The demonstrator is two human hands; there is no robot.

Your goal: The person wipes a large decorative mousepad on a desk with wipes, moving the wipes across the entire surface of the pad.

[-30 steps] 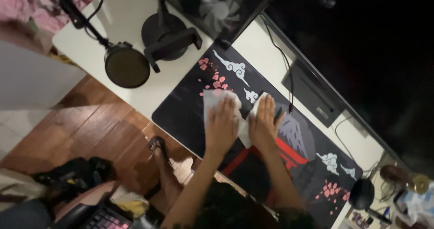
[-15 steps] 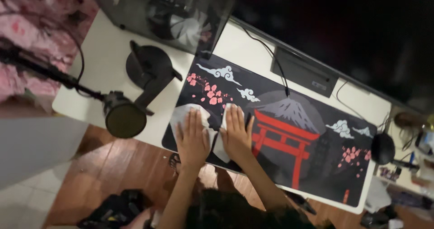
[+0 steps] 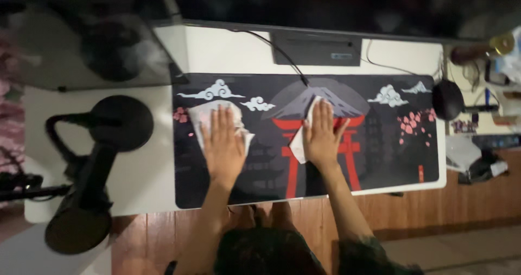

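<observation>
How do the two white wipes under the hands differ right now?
The left wipe is spread wide, showing above and beside the left hand; the right wipe is a narrow strip, mostly covered by the right hand. The left wipe lies near the desk mat's left end, by the white clouds; the right wipe lies mid-mat on the red gate. Both are white, pressed flat under open palms.

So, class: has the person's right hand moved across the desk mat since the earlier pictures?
Yes. The right hand, flat on a white cloth, has slid rightward along the desk mat, from the pink blossoms near its left end onto the red gate print.
</observation>
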